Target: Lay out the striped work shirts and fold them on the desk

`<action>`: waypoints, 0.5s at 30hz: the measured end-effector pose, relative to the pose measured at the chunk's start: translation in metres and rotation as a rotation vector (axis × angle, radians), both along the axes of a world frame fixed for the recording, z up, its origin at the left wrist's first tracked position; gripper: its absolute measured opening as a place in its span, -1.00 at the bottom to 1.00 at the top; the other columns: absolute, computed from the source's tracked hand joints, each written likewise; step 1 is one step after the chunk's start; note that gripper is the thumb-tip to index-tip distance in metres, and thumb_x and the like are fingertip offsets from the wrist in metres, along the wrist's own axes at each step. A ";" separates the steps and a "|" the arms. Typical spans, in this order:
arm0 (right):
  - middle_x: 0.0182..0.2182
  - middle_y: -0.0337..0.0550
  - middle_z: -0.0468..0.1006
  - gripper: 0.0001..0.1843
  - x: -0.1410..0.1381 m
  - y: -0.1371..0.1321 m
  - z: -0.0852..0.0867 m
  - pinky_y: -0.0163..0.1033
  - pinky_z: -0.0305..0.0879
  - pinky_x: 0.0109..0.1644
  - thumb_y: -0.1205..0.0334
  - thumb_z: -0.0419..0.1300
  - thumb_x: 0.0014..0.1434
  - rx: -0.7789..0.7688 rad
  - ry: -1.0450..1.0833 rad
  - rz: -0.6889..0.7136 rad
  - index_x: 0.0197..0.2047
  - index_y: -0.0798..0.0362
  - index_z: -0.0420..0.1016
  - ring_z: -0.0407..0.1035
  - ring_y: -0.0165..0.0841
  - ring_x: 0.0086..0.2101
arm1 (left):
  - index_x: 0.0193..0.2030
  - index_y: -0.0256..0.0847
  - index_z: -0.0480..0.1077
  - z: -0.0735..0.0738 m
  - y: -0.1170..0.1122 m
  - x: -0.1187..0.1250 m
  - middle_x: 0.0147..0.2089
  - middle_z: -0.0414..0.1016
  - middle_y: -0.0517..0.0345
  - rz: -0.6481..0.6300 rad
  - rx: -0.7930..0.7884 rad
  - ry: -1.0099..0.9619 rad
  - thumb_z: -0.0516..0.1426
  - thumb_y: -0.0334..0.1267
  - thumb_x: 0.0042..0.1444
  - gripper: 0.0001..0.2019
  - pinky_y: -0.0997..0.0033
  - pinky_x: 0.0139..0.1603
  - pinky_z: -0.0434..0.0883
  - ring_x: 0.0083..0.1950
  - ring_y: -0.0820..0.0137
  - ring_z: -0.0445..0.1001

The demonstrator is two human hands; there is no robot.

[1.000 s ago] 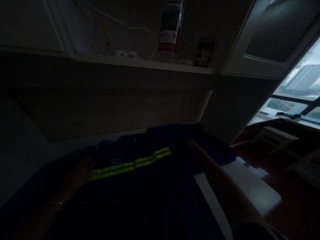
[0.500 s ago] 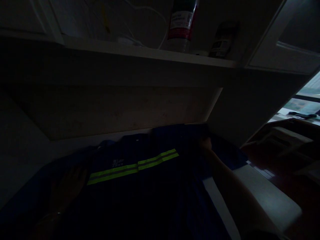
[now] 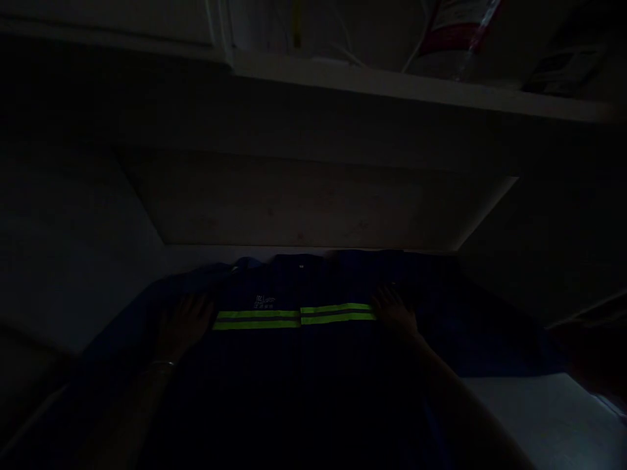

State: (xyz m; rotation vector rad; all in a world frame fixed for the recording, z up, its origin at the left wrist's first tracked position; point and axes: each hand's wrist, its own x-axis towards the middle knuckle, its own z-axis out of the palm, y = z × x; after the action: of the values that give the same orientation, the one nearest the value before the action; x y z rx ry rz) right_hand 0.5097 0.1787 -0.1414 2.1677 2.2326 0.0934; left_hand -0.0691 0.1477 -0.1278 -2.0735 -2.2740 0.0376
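A dark blue work jacket [image 3: 294,378] lies spread out flat, its collar towards the back wall and its sleeves out to both sides. A yellow-green reflective band [image 3: 337,314] crosses its chest, with small white lettering above the band on the left. My left hand [image 3: 183,323] rests flat on the jacket at the band's left end, fingers spread, a bracelet at the wrist. At the band's right end my right hand [image 3: 396,312] lies open on the cloth. Deep shadow hides much of the jacket's lower part.
Above the jacket runs a shelf [image 3: 392,83] holding a bottle with a red and white label [image 3: 455,32], a dark jar [image 3: 563,68] and a white cord. A pale panel [image 3: 313,202] stands behind. White tabletop [image 3: 529,408] shows at the lower right.
My right hand has moved left from the jacket's right shoulder area to the end of the band, and its fingers have opened out. My left hand stays on the cloth. The view has turned left.
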 end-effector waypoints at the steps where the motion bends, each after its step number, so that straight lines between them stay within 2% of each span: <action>1: 0.45 -0.17 0.01 -0.50 0.000 -0.001 0.000 0.56 -0.39 0.28 0.15 -0.12 0.40 0.026 -0.009 -0.049 0.35 -0.20 0.28 -0.25 0.11 0.40 | 0.37 -0.05 0.24 0.000 0.000 0.001 0.50 0.06 -0.02 0.003 -0.017 0.030 -0.19 -0.23 0.29 -0.46 -0.47 0.33 -0.05 0.50 -0.08 -0.04; 3: 0.45 -0.19 0.01 -0.47 -0.003 -0.002 0.003 0.52 -0.29 0.30 0.10 -0.17 0.41 0.066 0.003 -0.129 0.37 -0.19 0.24 -0.18 0.10 0.39 | 0.38 0.00 0.21 0.000 0.000 0.001 0.52 0.02 0.03 0.003 -0.039 0.067 -0.21 -0.22 0.31 -0.46 -0.48 0.32 -0.06 0.51 -0.05 -0.07; 5: 0.46 -0.20 -0.02 -0.43 -0.006 -0.003 0.007 0.39 -0.21 0.36 0.07 -0.25 0.42 0.137 0.031 -0.145 0.43 -0.15 0.11 -0.11 -0.02 0.38 | 0.40 0.00 0.18 -0.001 0.001 0.001 0.52 0.00 0.02 0.038 -0.039 0.052 -0.22 -0.19 0.32 -0.46 -0.45 0.34 -0.04 0.52 -0.01 -0.08; 7: 0.47 -0.13 -0.08 -0.39 -0.008 -0.005 0.008 0.28 -0.18 0.39 0.05 -0.30 0.43 0.228 0.041 -0.163 0.48 -0.06 -0.04 -0.09 -0.12 0.38 | 0.41 -0.02 0.16 -0.002 0.003 0.002 0.52 -0.01 -0.01 0.076 -0.028 0.018 -0.22 -0.14 0.32 -0.45 -0.41 0.35 -0.01 0.51 0.02 -0.05; 8: 0.47 -0.08 -0.10 -0.38 -0.007 -0.005 0.007 0.27 -0.18 0.39 0.05 -0.30 0.42 0.242 0.030 -0.171 0.49 -0.03 -0.05 -0.10 -0.12 0.38 | 0.42 -0.04 0.15 -0.002 0.004 0.002 0.52 0.00 -0.03 0.097 -0.021 0.001 -0.23 -0.10 0.33 -0.44 -0.38 0.35 0.01 0.51 0.02 -0.03; 12: 0.46 0.01 -0.05 -0.41 -0.006 -0.003 0.001 0.34 -0.18 0.34 0.12 -0.26 0.39 0.081 -0.046 -0.133 0.38 -0.01 0.22 -0.10 0.00 0.37 | 0.43 -0.08 0.13 -0.003 0.006 0.003 0.51 0.03 -0.07 0.123 0.029 -0.039 -0.25 -0.01 0.32 -0.41 -0.35 0.36 0.00 0.50 0.03 0.00; 13: 0.45 0.01 -0.03 -0.41 -0.006 -0.002 0.000 0.32 -0.18 0.35 0.11 -0.25 0.38 0.069 -0.044 -0.139 0.37 0.00 0.24 -0.09 -0.01 0.37 | 0.43 -0.10 0.12 -0.002 0.006 0.003 0.51 0.03 -0.09 0.129 0.042 -0.066 -0.24 0.00 0.32 -0.40 -0.36 0.37 -0.01 0.50 0.02 0.00; 15: 0.44 0.09 0.00 -0.35 -0.009 0.001 -0.001 0.25 -0.17 0.37 0.00 -0.24 0.38 0.126 0.000 -0.257 0.40 0.09 0.18 -0.05 -0.01 0.36 | 0.41 -0.12 0.16 -0.001 0.007 0.004 0.50 0.05 -0.11 0.126 0.044 -0.143 -0.23 0.01 0.31 -0.40 -0.40 0.36 -0.06 0.50 -0.01 -0.01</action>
State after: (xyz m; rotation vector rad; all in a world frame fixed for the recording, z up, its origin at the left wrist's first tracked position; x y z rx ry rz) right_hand 0.5002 0.1797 -0.1427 2.4970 1.9763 0.2335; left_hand -0.0654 0.1547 -0.1287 -1.9691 -2.4604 -0.1587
